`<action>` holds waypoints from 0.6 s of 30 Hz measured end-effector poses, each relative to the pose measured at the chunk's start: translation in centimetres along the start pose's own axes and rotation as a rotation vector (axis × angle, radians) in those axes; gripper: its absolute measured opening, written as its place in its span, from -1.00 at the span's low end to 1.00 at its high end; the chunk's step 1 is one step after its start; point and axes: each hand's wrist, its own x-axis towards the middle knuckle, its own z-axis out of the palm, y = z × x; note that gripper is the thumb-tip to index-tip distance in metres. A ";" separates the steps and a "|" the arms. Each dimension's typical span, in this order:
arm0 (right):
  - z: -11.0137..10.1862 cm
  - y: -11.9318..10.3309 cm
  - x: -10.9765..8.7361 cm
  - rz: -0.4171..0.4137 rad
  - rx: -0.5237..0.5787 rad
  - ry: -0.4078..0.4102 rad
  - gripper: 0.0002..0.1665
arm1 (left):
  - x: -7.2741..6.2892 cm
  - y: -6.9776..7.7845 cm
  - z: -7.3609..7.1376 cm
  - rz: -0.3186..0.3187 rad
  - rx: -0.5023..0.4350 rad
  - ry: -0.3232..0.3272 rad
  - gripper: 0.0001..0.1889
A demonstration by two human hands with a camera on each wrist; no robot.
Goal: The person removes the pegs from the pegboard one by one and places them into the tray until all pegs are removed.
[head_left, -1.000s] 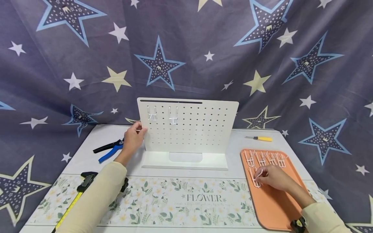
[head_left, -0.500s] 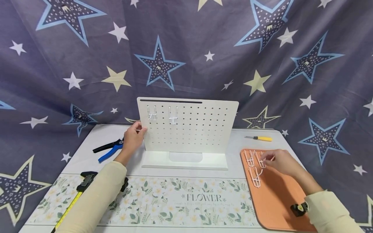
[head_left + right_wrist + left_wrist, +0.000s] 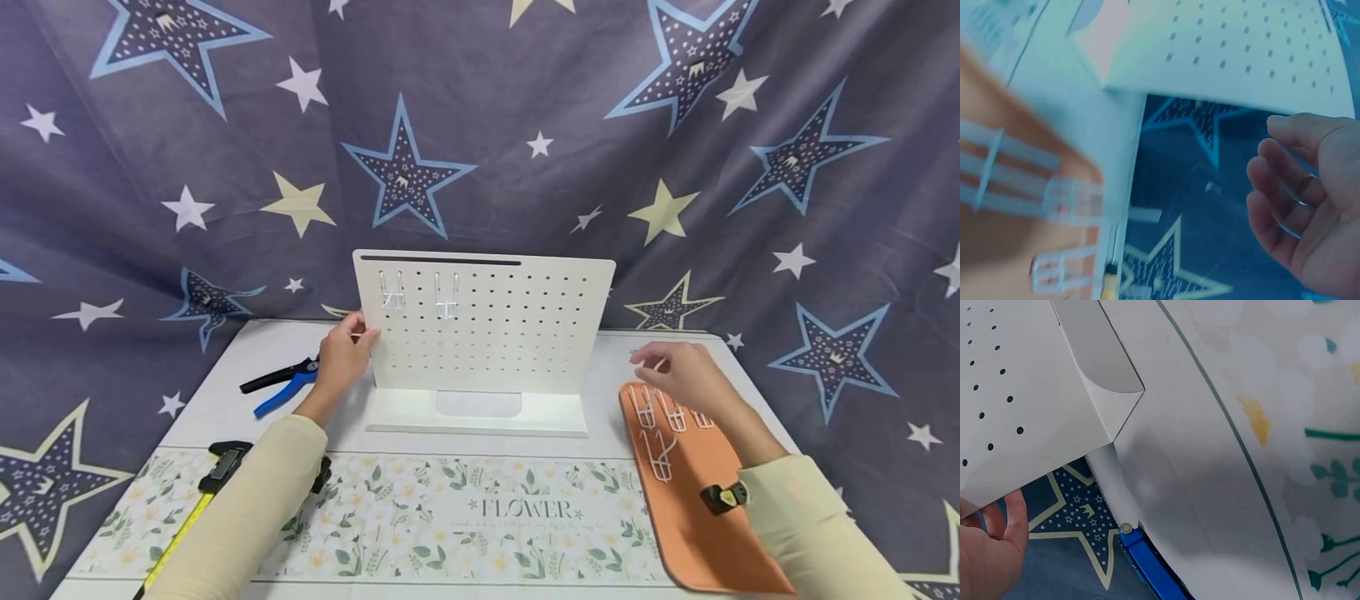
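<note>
- Right grip (image 3: 690,377), fingers apart, has left the white wire hooks (image 3: 660,458), seemingly taking none.
- Left grip (image 3: 345,354) stays clamped on the white perforated board (image 3: 482,346), apparently steadying it.

I look forward and down on the bench (image 3: 225,400) from the head; each wrist camera peers closer, tilted, sharing the white pegboard (image 3: 483,337).
</note>
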 end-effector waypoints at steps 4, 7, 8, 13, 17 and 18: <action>0.5 -2.5 1.4 -0.007 0.036 0.013 -0.82 | 0.0 0.0 0.1 -0.004 0.000 -0.002 -0.76; 1.1 -4.4 2.5 -0.019 0.061 0.035 -0.81 | 0.1 -0.1 0.1 -0.003 0.001 -0.001 -0.77; 1.4 -5.1 2.9 -0.027 0.068 0.046 -0.81 | 0.1 -0.1 0.1 -0.002 0.001 0.000 -0.77; 2.7 -8.2 4.9 -0.103 0.075 0.141 -0.78 | 0.0 0.0 0.0 0.001 -0.003 0.003 -0.78; 4.0 -10.4 6.4 -0.160 0.077 0.222 -0.77 | 0.0 0.0 -0.1 0.008 -0.005 0.004 -0.78; 4.3 -10.9 6.8 -0.171 0.083 0.239 -0.77 | 0.0 0.0 -0.1 0.012 -0.002 0.004 -0.77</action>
